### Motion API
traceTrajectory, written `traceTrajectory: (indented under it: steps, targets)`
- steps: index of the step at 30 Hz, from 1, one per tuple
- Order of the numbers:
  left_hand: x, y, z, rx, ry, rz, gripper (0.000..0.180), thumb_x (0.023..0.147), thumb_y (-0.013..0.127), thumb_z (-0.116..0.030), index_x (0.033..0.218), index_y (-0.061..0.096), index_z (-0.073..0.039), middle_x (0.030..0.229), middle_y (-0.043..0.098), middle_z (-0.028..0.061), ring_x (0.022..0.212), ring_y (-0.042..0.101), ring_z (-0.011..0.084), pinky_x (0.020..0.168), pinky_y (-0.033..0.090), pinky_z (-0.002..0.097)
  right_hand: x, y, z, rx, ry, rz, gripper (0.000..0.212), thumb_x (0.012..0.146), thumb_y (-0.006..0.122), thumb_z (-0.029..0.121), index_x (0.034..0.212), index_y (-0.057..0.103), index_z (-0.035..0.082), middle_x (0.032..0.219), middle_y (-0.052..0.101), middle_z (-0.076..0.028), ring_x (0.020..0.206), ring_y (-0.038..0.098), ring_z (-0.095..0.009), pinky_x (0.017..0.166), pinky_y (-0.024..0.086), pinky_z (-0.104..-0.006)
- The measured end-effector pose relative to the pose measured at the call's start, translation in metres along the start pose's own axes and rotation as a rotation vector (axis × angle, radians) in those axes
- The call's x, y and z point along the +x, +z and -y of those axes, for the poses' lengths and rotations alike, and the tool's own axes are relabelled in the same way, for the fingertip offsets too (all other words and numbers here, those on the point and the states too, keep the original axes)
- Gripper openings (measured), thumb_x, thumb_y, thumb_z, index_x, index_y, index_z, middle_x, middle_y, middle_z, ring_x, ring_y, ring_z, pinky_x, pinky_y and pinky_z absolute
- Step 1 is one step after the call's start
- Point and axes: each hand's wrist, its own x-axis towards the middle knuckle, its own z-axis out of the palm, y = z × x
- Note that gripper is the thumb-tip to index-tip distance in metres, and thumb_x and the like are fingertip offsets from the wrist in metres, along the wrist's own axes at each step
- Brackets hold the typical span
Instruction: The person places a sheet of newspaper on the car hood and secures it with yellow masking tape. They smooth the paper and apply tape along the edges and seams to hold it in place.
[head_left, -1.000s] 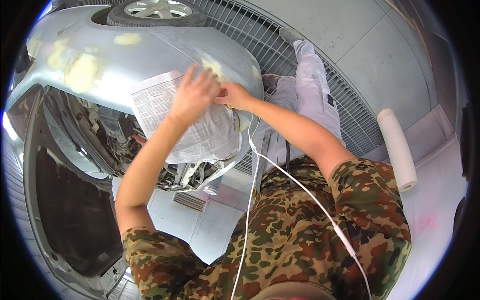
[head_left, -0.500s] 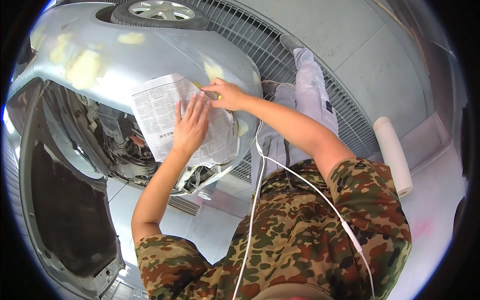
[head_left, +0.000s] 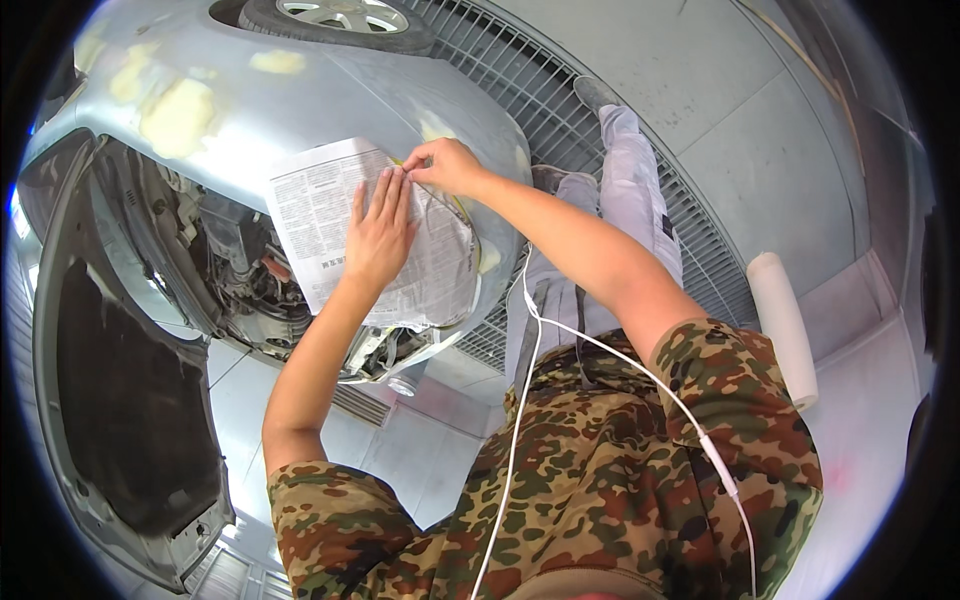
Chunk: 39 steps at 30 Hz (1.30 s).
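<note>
You wear: one short-sleeved camouflage shirt [head_left: 620, 470] in green, brown, tan and black patches; pale grey trousers [head_left: 610, 230]; dark shoe [head_left: 595, 92]. Forearms bare, no gloves or rings visible. One white cable [head_left: 520, 400] runs down your chest, forked.

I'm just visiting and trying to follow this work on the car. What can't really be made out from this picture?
Head view only:
- The newspaper sheet: its print is too small to read, and the left hand covers its middle.
- What the right hand pinches at the sheet's top edge: hidden by its fingers.
- The wheel: cut off by the top edge.
- The white roll: its material is unclear.
</note>
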Motion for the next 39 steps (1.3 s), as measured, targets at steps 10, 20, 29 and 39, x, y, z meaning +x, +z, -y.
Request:
traceTrajectory:
  steps: [10, 20, 29, 39]
  targets:
    - [-0.005, -0.013, -0.003, -0.08, 0.01, -0.189, 0.057, 0.091, 0.074, -0.025, 0.144, 0.062, -0.008, 0.162, 0.05, 0.0067, 0.155, 0.04, 0.026, 0.13, 0.02, 0.0609, 0.039, -0.012, 0.005, 0.204, 0.114, 0.349, 0.034, 0.084, 0.089, 0.027, 0.104, 0.08, 0.001, 0.092, 0.078, -0.006, 0.088, 0.072, -0.014, 0.081, 0.057, -0.0304]
    - [-0.024, -0.018, -0.007, -0.264, 0.104, -0.297, 0.036, 0.086, 0.077, -0.014, 0.121, 0.072, -0.013, 0.139, 0.067, 0.0032, 0.14, 0.057, 0.0266, 0.127, 0.025, 0.0639, 0.039, -0.03, 0.031, 0.035, 0.091, 0.499, 0.039, 0.083, 0.09, 0.033, 0.108, 0.082, 0.004, 0.098, 0.08, -0.005, 0.09, 0.071, -0.013, 0.081, 0.055, -0.0307]
    - [0.016, -0.039, 0.018, -0.163, 0.132, -0.354, 0.043, 0.084, 0.081, -0.016, 0.126, 0.071, -0.013, 0.137, 0.066, 0.0018, 0.136, 0.058, 0.0244, 0.127, 0.029, 0.0613, 0.005, -0.031, 0.01, 0.073, -0.042, 0.428, 0.032, 0.089, 0.084, 0.026, 0.112, 0.081, 0.004, 0.103, 0.078, -0.005, 0.095, 0.069, -0.014, 0.09, 0.054, -0.0311]
    - [0.013, -0.029, 0.019, -0.061, 0.12, -0.136, 0.04, 0.091, 0.074, -0.023, 0.127, 0.071, -0.007, 0.137, 0.066, 0.0033, 0.137, 0.057, 0.0229, 0.13, 0.026, 0.0585, 0.028, -0.01, 0.011, 0.085, 0.068, 0.353, 0.025, 0.085, 0.083, 0.02, 0.102, 0.08, 0.003, 0.093, 0.079, -0.007, 0.086, 0.072, -0.016, 0.081, 0.057, -0.0338]
